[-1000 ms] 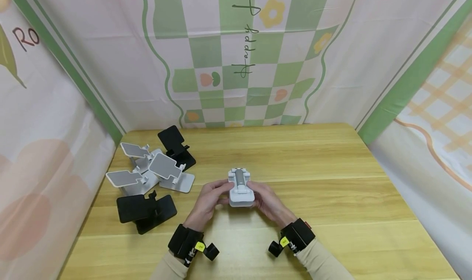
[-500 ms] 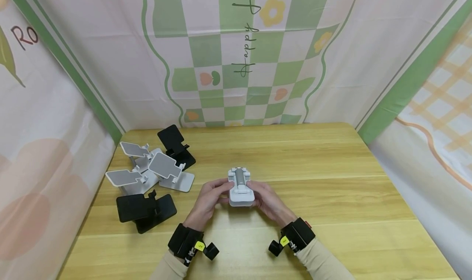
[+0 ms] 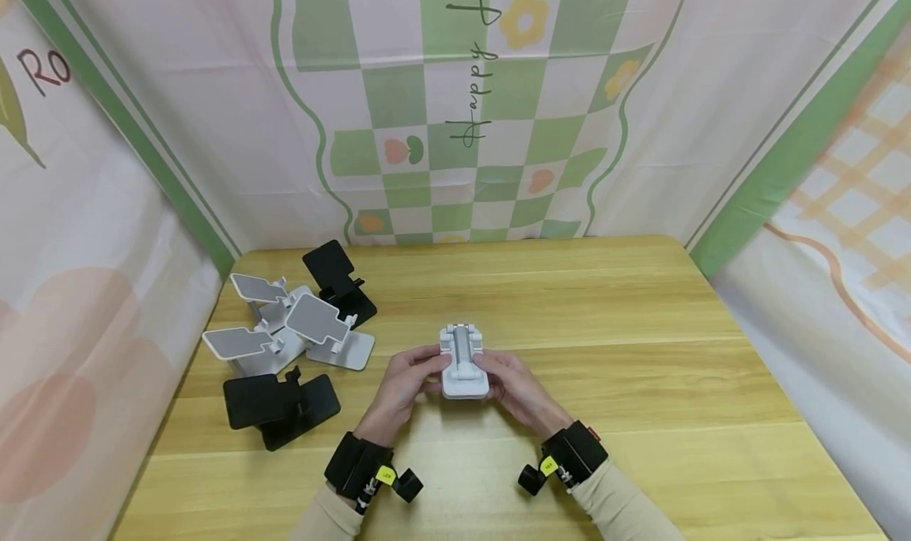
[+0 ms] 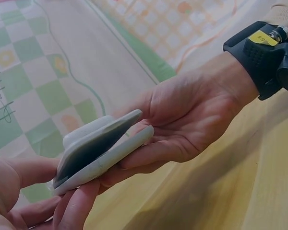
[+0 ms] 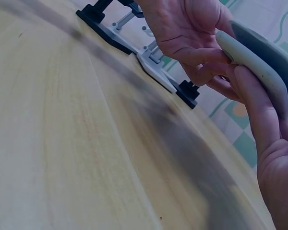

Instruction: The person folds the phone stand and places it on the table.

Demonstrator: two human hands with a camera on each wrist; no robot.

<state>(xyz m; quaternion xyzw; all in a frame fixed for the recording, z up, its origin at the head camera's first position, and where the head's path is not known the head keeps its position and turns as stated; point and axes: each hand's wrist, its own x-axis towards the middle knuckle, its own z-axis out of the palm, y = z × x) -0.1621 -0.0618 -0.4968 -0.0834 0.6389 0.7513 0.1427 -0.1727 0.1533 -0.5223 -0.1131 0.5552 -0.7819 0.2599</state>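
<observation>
A white folding phone stand (image 3: 464, 371) is held off the table between both hands, near the middle of the head view. My left hand (image 3: 402, 387) grips its left side, thumb on top and fingers beneath. On the right side, my right hand (image 3: 515, 387) holds it the same way. From the left wrist view, the stand's two plates (image 4: 105, 151) lie nearly together, with a wedge-shaped gap widening towards the right hand. A dark pad lines the inside of the upper plate. Fingers of both hands show below the lower plate (image 5: 259, 72) in the right wrist view.
Several unfolded phone stands cluster at the table's left: white ones with grey pads (image 3: 318, 318), a black stand (image 3: 330, 268) behind them and another black stand (image 3: 263, 402) in front. A printed cloth (image 3: 470, 114) hangs behind the wooden table (image 3: 605, 327).
The phone stand in the hands tilts very slightly, its front edge looking thinner and its grey strip lighter. Both hands stay almost still. The other stands have not moved.
</observation>
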